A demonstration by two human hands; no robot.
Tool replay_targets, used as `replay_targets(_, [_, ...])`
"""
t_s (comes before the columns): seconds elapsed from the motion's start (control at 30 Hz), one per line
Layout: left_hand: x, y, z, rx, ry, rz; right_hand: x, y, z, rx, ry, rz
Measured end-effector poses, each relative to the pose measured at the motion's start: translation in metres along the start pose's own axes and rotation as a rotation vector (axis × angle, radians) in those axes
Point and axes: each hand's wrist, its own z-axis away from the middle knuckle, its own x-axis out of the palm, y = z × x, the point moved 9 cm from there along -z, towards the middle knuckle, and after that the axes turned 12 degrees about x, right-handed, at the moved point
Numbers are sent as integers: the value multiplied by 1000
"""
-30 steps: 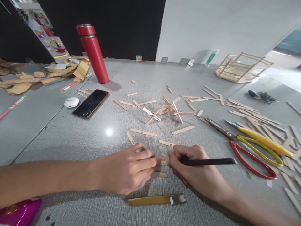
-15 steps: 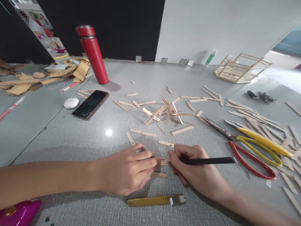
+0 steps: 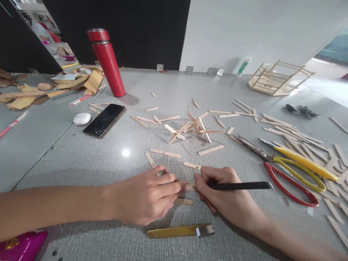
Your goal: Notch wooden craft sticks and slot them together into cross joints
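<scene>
My left hand is closed, its fingertips pinning notched wooden craft sticks flat to the table. My right hand grips a slim black pen in a writing hold; its tip meets the sticks and is mostly covered by the fingers. One more craft stick pokes out below the left fingertips, and another notched stick lies just beyond the right fingers. Nearer to me rests a yellow-brown strip tool with a metal end.
To the right are red-and-yellow-handled scissors, a yellow cutter and a heap of sticks. Joined sticks stand mid-table. A phone, earbud case and red flask are left; a stick frame sits back right.
The pen and right hand have shifted very slightly left over the sticks. The left hand keeps its hold, and everything else stays in place.
</scene>
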Motion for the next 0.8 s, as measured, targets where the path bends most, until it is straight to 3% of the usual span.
replay_targets(0.4, [1,0,-1,9,-3,10,-1,2,-2,-13,-5,31])
replay_targets(0.8, [-3,0,-1,-7,28,32,3,3,-2,49,-43,-92])
